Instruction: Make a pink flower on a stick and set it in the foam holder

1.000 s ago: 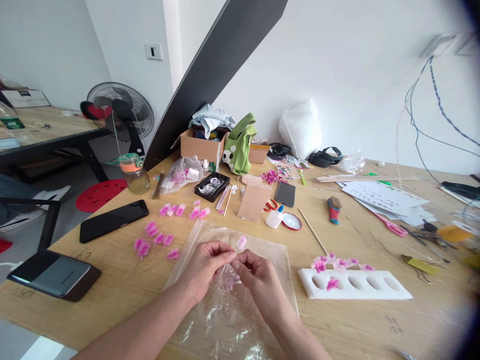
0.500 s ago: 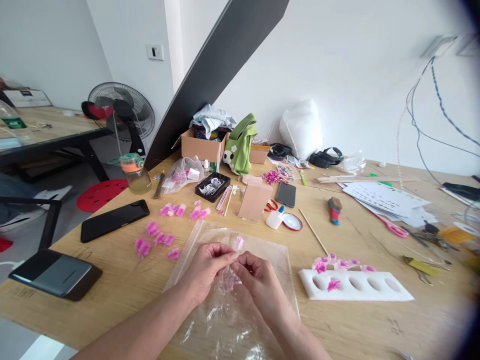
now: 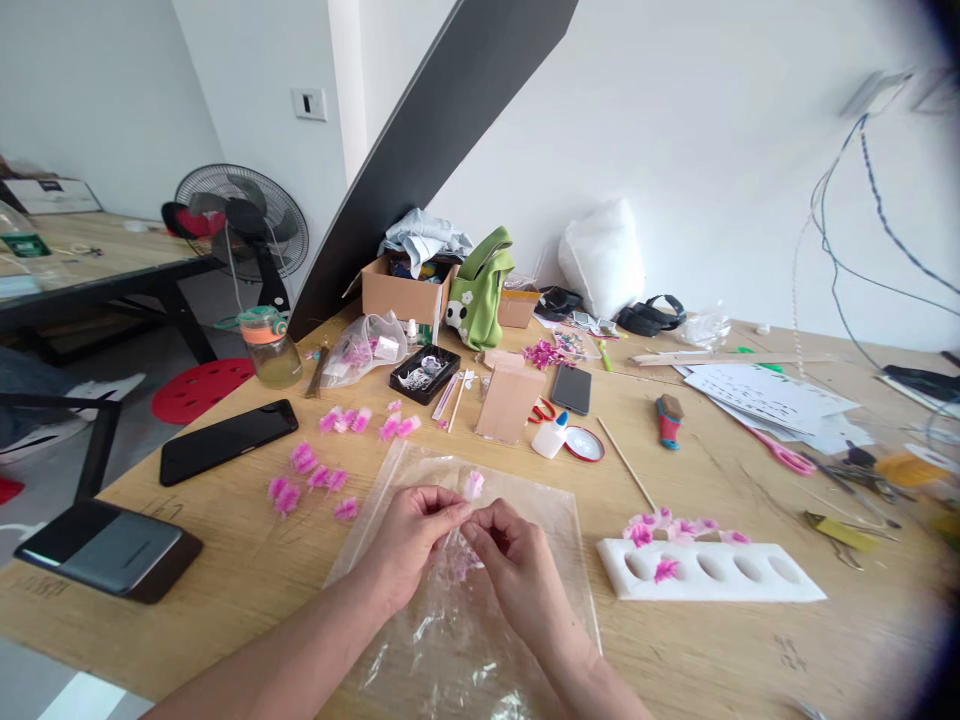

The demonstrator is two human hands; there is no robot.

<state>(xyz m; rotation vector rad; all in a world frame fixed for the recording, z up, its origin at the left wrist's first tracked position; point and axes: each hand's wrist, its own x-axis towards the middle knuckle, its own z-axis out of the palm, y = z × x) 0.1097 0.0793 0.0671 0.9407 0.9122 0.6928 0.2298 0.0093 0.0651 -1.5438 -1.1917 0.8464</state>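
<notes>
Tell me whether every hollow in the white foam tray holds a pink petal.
No: only one hollow of the foam tray holds a pink petal.

The petal [image 3: 473, 485] over the clear plastic sheet [image 3: 540, 505] is pale pink, and the loose petals [image 3: 304, 458] are a stronger pink. The counter [image 3: 225, 570] shows light wood grain. The foam tray [image 3: 795, 585] is white, the phone [image 3: 227, 440] black, the bag [image 3: 480, 285] green with a panda face, and the scissors [image 3: 784, 455] pink.
</notes>
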